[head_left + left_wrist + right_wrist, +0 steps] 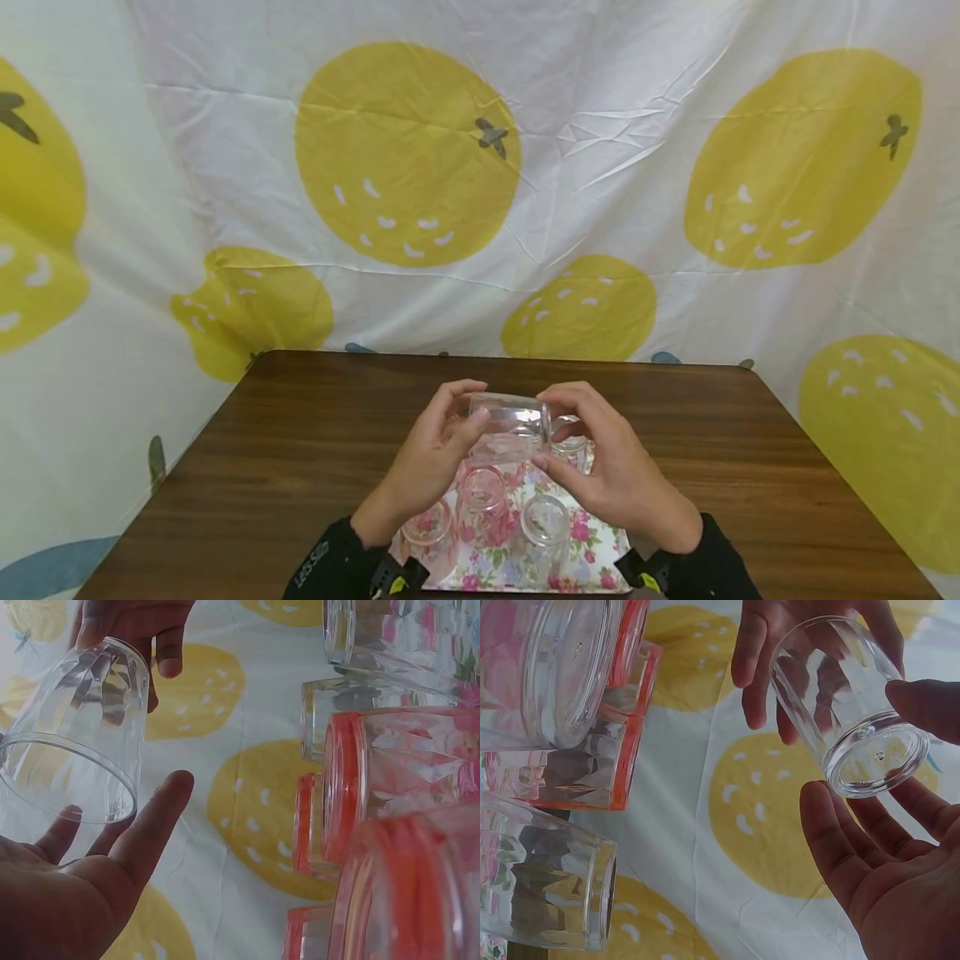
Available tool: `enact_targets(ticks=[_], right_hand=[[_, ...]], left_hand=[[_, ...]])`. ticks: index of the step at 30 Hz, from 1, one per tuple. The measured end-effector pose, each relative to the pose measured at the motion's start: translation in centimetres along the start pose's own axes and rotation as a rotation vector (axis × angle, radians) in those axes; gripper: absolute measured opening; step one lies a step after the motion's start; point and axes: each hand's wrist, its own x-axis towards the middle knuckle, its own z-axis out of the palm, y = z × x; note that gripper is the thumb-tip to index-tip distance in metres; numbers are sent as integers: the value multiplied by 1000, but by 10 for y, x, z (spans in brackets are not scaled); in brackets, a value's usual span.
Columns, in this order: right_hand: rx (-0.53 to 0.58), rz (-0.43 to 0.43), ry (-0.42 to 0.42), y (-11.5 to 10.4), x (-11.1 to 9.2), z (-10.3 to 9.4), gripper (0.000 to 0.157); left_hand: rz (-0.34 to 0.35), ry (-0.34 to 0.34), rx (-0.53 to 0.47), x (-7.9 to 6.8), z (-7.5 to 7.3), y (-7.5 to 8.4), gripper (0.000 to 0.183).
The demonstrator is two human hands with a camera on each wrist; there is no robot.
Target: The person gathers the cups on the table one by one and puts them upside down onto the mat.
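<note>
A clear faceted glass (510, 427) lies sideways in the air between both hands, above the tray. My left hand (423, 462) holds its rim end, thumb on the near side and fingers behind. At the base end, my right hand (618, 471) grips between thumb below and fingers above. The right wrist view shows the thick round base (879, 756) within the curve of the right fingers. In the left wrist view the open rim (71, 780) is over the left palm. Below stand two pink glasses (482, 500) and a clear glass (545, 533), bottoms up.
The glasses stand on a floral tray (600, 575) at the near edge of a dark wooden table (315, 442). Another clear glass (573, 450) stands behind the right fingers. A white cloth with yellow fruit prints (600, 192) hangs behind the table.
</note>
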Motion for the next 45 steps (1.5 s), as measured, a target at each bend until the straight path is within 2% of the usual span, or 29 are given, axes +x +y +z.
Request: enact_targets(ticks=[12,19,30,36,45], right_hand=[[-21,51,-5,-1,-2,-9,58],[-155,20,18,3,-3,-23,60],[-365,52,-15,6,-19,-56,60],[-420,89,-70,5,-29,-65,56],[-509,143,-105,3,-37,-74,51]], left_hand=[[73,70,60,1,-4,-2,35],[86,120,170,1,-10,-3,39],[76,166,204,-2,-36,4,39],[95,207,226,-5,-52,5,39],[91,221,239,-6,-60,4,40]])
